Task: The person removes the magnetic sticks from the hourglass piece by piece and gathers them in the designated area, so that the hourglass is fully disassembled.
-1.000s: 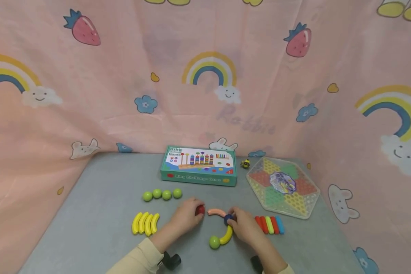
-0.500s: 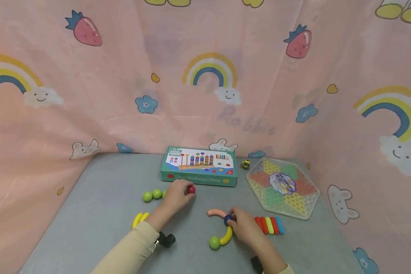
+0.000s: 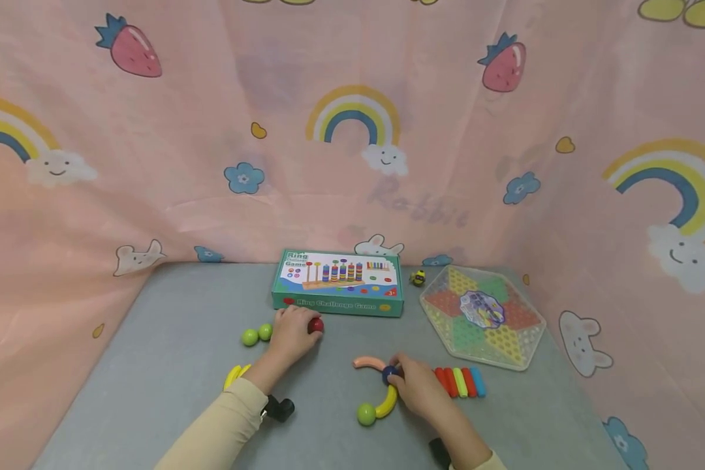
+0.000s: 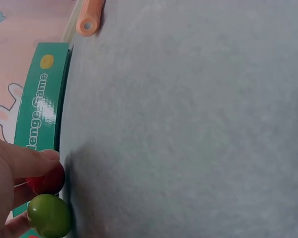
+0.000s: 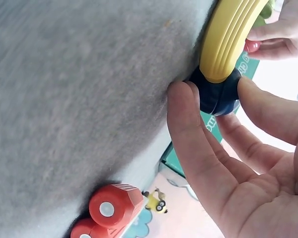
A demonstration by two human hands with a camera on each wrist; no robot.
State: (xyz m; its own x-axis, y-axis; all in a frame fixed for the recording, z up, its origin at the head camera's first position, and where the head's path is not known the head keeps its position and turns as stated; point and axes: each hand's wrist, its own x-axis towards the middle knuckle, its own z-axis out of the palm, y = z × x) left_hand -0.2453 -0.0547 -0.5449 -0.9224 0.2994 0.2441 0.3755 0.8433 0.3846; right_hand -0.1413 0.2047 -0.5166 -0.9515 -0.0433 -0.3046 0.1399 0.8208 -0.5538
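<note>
My left hand (image 3: 292,334) pinches a red ball (image 3: 315,325) just in front of the green game box. In the left wrist view a green ball (image 4: 49,216) sits right beside the red one, close to my fingers. My right hand (image 3: 420,388) holds a dark blue ball (image 5: 216,94) between thumb and fingers. That ball joins a peach curved stick (image 3: 369,361) and a yellow curved stick (image 3: 387,401), whose other end meets a green ball (image 3: 366,414). The peach stick's far end is free.
Green balls (image 3: 250,337) and yellow curved sticks (image 3: 232,376) lie at left, partly hidden by my left arm. Short coloured sticks (image 3: 460,382) line up right of my right hand. Behind stand the game box (image 3: 337,305), a bee figure (image 3: 418,278) and a hexagonal board (image 3: 467,336).
My left hand has carried the red ball back and left, from near the peach stick's end to the row of green balls. My right hand has stayed on the blue ball.
</note>
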